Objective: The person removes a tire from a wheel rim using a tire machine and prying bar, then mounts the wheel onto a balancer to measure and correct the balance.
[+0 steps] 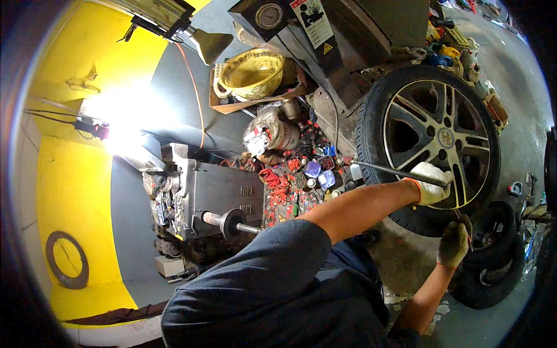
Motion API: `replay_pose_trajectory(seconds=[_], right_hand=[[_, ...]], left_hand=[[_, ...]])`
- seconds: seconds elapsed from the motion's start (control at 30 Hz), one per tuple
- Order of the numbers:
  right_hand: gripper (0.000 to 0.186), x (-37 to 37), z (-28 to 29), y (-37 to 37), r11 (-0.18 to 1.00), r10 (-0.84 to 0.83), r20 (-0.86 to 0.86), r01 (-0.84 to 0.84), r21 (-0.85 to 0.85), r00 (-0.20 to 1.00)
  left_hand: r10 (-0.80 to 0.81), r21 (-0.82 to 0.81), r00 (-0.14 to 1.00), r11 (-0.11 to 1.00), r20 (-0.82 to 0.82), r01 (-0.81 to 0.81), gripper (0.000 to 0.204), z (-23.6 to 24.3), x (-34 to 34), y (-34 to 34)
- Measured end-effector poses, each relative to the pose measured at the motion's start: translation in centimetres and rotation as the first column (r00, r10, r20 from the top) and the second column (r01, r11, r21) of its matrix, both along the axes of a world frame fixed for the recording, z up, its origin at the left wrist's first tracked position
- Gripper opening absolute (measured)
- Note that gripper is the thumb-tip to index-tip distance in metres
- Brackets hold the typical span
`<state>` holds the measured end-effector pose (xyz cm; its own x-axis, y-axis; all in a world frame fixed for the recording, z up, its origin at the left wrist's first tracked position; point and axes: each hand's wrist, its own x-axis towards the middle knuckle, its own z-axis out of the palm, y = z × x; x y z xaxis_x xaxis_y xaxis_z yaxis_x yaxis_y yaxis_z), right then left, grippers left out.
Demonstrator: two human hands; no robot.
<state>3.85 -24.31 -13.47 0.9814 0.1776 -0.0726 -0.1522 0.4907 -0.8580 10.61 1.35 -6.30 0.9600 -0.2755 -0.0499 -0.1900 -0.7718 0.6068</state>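
Observation:
A tyre with a black and silver alloy wheel [445, 139] stands tilted in front of me at the right. My left hand [432, 183], in a pale work glove, is closed around a tyre lever [387, 169]. The long dark bar reaches left across the lower part of the wheel and past the tyre's edge. Just below the rim's lower edge is my right hand [452, 242], in a dirtier glove, with its fingers closed on a thin, rod-like tool [456, 214]. Its kind is too small to make out.
Two loose tyres [486, 272] lie at the lower right. A metal machine with a shaft [232, 223] stands left. Behind are a yellow basin [251, 74] in a cardboard box and a cluttered tray of bottles [313, 169]. A pressure gauge [269, 16] sits on the machine above.

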Motion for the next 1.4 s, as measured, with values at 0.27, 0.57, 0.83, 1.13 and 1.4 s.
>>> replay_pose_trajectory(seconds=[0.27, 0.57, 0.83, 1.13, 1.4], right_hand=[[0.03, 0.0, -0.6, -0.1, 0.998, -0.062, -0.071, 0.062, 0.004, 0.996], [0.031, -0.2, -0.4, -0.4, 0.997, -0.067, -0.132, 0.073, 0.04, 0.989], [0.031, -0.8, 4.1, 3.0, 0.984, -0.167, -0.203, 0.174, 0.022, 0.965], [0.023, 6.1, 6.3, 8.5, 0.838, 0.029, -0.19, -0.127, -0.53, 0.981], [0.019, 6.1, 7.8, 9.1, 0.723, 0.154, -0.191, -0.243, -0.647, 0.969]], left_hand=[[0.006, 0.021, 1.0, 1.0, 0.024, -0.006, 0.024, 0.0, 0.1, -0.2], [0.012, 0.029, 0.999, 1.0, -0.039, -0.011, 0.022, 1.3, -0.3, 0.1], [0.012, 0.107, 0.976, 0.994, -0.217, 0.012, 0.035, 1.4, 0.3, -0.4], [0.197, -0.042, 0.98, 0.979, -0.014, -0.197, 0.029, 2.9, 1.8, 4.3], [0.287, -0.526, 0.944, 0.835, 0.165, -0.162, 0.016, 0.8, -1.3, 6.2]])
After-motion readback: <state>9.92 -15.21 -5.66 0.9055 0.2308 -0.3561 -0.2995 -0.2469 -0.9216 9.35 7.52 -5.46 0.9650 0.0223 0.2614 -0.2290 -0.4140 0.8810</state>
